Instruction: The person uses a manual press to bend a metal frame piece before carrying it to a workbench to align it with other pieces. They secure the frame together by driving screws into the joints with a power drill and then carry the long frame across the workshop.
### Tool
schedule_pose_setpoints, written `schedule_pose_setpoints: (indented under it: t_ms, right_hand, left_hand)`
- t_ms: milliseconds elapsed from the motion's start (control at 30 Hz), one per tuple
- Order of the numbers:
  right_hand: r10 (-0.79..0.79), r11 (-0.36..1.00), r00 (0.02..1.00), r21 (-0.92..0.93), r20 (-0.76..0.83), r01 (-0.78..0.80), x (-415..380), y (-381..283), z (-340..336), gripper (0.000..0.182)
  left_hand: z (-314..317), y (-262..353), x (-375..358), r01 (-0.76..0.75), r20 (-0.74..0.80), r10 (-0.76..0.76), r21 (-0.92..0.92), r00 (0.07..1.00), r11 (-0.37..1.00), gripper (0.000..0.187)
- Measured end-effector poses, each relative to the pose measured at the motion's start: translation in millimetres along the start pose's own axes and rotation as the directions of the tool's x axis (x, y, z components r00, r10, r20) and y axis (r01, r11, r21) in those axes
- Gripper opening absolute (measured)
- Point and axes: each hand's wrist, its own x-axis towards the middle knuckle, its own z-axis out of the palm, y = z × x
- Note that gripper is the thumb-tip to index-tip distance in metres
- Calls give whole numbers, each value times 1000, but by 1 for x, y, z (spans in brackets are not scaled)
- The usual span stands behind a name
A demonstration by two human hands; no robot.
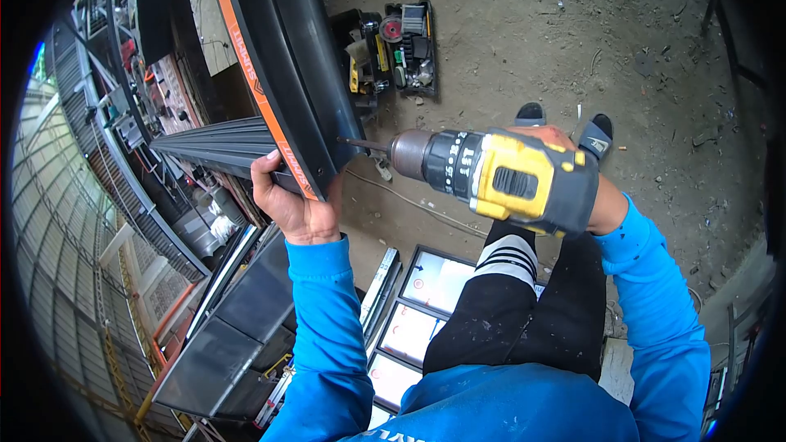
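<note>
A yellow and black power drill (516,180) is in my right hand (602,196), which is wrapped round its handle, mostly behind the drill body. The drill points left, and the tip of its bit (360,144) meets the face of a dark metal profile (286,41) near the lower end. An orange printed strip (250,74) runs along the profile's edge. My left hand (299,205) grips the lower end of this profile from below, its fingers partly hidden. Ribbed dark profiles (221,146) extend left from behind it.
An open toolbox (409,49) with tools and a red disc sits on the dirt floor. A cable (417,203) crosses the floor below the drill. Framed panels (393,376) lie beside my legs. Dark glazed frames (217,360) stand at lower left.
</note>
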Motion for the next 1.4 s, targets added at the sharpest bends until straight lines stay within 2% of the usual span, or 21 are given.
schedule_pose_setpoints:
  t_ms: [67, 167, 200, 233, 267, 300, 333, 467, 500, 533, 700, 767, 800, 867, 1067, 1200, 1233, 1267, 1333, 1367, 1400]
  right_hand:
    - [-417, 790, 904, -527, -90, 312, -12, 22, 9, 51]
    - [-305, 890, 946, -387, -110, 242, -13, 16, 8, 51]
    - [-214, 947, 965, -276, -152, 166, -11, 11, 9, 50]
    - [89, 990, 996, 109, 13, -90, 3, -7, -1, 49]
    - [87, 990, 996, 110, 16, -88, 0, 1, 1, 49]
    - [-139, 976, 987, -181, -78, 123, -4, 10, 5, 48]
    - [-382, 829, 919, -475, -98, 294, -4, 16, 5, 47]
    - [-492, 755, 869, -524, -57, 394, 0, 9, 0, 46]
    - [-256, 942, 965, -241, -61, 234, 2, 4, -1, 45]
    - [-11, 999, 1000, 54, 8, 11, 2, 0, 0, 44]
    - [-142, 984, 984, -123, -111, 128, -4, 3, 4, 43]
    - [-469, 739, 882, -565, -41, 366, -7, 18, 6, 44]
    - [-472, 736, 881, -567, -37, 370, -8, 20, 7, 44]
    - [-385, 850, 919, -418, -80, 320, -7, 21, 7, 44]
    - [-323, 834, 945, -487, -53, 258, -5, 27, 11, 37]
    - [-26, 954, 981, -298, -195, -34, -25, -23, 23, 35]
    - [-102, 937, 962, -349, -254, 8, -39, -30, 23, 35]
    - [89, 956, 936, -235, -340, -176, -61, -40, 24, 35]
    - [107, 921, 899, -298, -425, -251, -112, -31, 14, 32]
    - [298, 882, 828, -196, -476, -430, -133, -56, 5, 35]
    - [170, 823, 813, -373, -557, -428, -160, -49, -5, 40]
  left_hand:
    - [0, 0, 0, -5, -5, 5, 14, 1000, 1000, 48]
    - [2, -1, 0, -17, -15, 17, 22, 1000, 1000, 48]
    - [3, -1, -1, -21, -26, 22, 22, 999, 1000, 47]
    - [2, 0, 0, -27, -27, 28, 21, 999, 999, 47]
    - [-1, 0, 2, -18, -20, 18, 14, 1000, 1000, 47]
    - [-2, 1, 1, -6, -14, 6, 9, 1000, 1000, 46]
    - [0, 2, 2, -13, -11, 13, 8, 1000, 1000, 46]
    - [3, 0, -1, -7, -39, 6, -4, 999, 1000, 44]
    - [4, -1, -1, 13, -27, -13, -25, 1000, 1000, 43]
    - [4, -1, 1, 11, -25, -12, -28, 1000, 1000, 43]
    - [3, -2, 3, 24, -41, -26, -48, 999, 999, 42]
    - [2, -1, 3, 40, -36, -41, -38, 998, 998, 42]
    - [1, -1, 3, 36, -34, -37, -42, 999, 998, 42]
    - [0, -2, 5, 42, -21, -43, -40, 999, 998, 44]
    - [-16, -1, 14, 63, -48, -64, -28, 997, 998, 40]
    - [-19, -6, 21, -5, -59, -2, -112, 998, 994, 32]
    - [-17, -7, 18, -14, -71, 4, -152, 997, 988, 36]
    - [-12, -6, 12, -25, -79, 9, -194, 997, 981, 40]
    - [-7, 0, -11, 79, -16, -90, -348, 996, 934, 52]
    - [-5, -3, -18, 138, 19, -149, -498, 989, 856, 55]
    - [-13, -6, -27, 183, 78, -167, -508, 983, 842, 65]
